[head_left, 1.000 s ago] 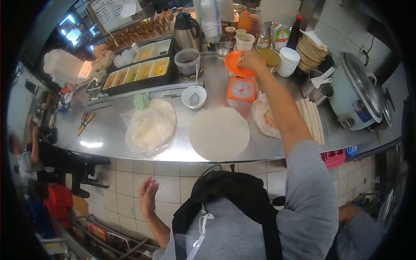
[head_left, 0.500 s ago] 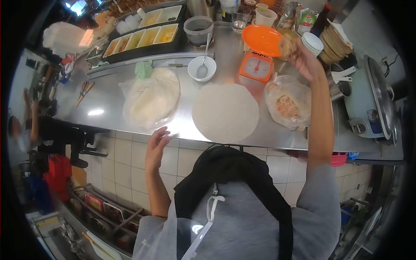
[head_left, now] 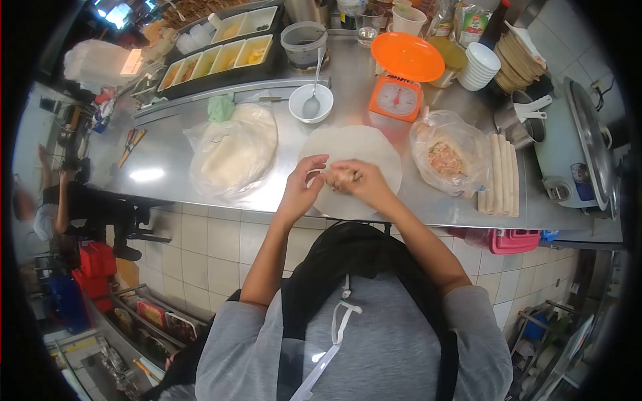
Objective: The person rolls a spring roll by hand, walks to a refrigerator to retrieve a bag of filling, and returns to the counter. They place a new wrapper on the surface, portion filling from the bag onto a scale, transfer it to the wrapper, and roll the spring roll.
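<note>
A round white wrapper sheet (head_left: pixel 358 144) lies flat on the steel table. Over its middle, my right hand (head_left: pixel 364 180) is closed around a clump of filling (head_left: pixel 343 178), part of which shows between the fingers. Close beside it on the left, my left hand (head_left: pixel 309 182) has its fingers curved and apart, with nothing seen in them. To the right is a plastic bag of pinkish filling (head_left: pixel 446 159). Left of the sheet, a stack of wrappers (head_left: pixel 234 154) sits partly inside clear plastic. Long white rolls (head_left: pixel 501 175) lie side by side beyond the filling bag.
An orange plate (head_left: pixel 408 57) rests on the orange scale (head_left: pixel 394 99). A white bowl with a spoon (head_left: pixel 311 103) stands behind the sheet. Ingredient trays (head_left: pixel 221 59) are at the back left, scissors (head_left: pixel 132 147) at the left. A large cooker (head_left: pixel 568 160) stands at the right.
My right hand has come down from beside the orange plate to the sheet with the filling. My left hand has moved right, over the sheet. The rolls are now uncovered.
</note>
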{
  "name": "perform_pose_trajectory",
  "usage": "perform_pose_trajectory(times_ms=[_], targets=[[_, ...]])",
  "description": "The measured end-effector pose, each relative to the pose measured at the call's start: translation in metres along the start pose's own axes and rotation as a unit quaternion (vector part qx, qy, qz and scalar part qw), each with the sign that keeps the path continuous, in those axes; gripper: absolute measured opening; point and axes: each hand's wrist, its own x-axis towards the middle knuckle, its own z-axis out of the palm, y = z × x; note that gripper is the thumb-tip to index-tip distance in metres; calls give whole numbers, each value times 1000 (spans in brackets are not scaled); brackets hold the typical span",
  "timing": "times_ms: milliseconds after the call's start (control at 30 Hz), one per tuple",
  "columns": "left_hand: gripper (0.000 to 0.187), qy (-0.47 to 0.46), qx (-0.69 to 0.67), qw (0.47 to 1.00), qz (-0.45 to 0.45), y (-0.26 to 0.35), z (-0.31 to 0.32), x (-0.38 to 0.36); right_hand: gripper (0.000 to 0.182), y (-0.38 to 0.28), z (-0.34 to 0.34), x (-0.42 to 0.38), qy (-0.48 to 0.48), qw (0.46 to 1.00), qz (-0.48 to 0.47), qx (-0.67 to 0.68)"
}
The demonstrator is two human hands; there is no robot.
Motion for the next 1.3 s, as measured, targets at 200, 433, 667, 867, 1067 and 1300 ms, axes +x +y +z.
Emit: perform_pose_trajectory(times_ms=[200, 433, 667, 867, 1067, 1300], targets=[[42, -69, 177, 973, 128, -6, 0, 2, 41, -7, -18, -10, 82, 959, -180, -202], [40, -29, 153, 981, 116, -7, -7, -3, 23, -50, -177, 122, 316, 841, -207, -386], [36, 14, 93, 995, 20, -34, -37, -32, 17, -22, -194, 170, 273, 786, -153, -534], [35, 2, 84, 996, -42, -34, -46, -39, 17, -47, -184, 154, 270, 845, -133, -442], [38, -21, 199, 972, 127, -22, -32, -15, 23, -74, -106, 46, 112, 964, -137, -198], [25, -31, 130, 989, 67, -24, 2, -4, 28, 23, 20, -14, 96, 958, -163, -215]])
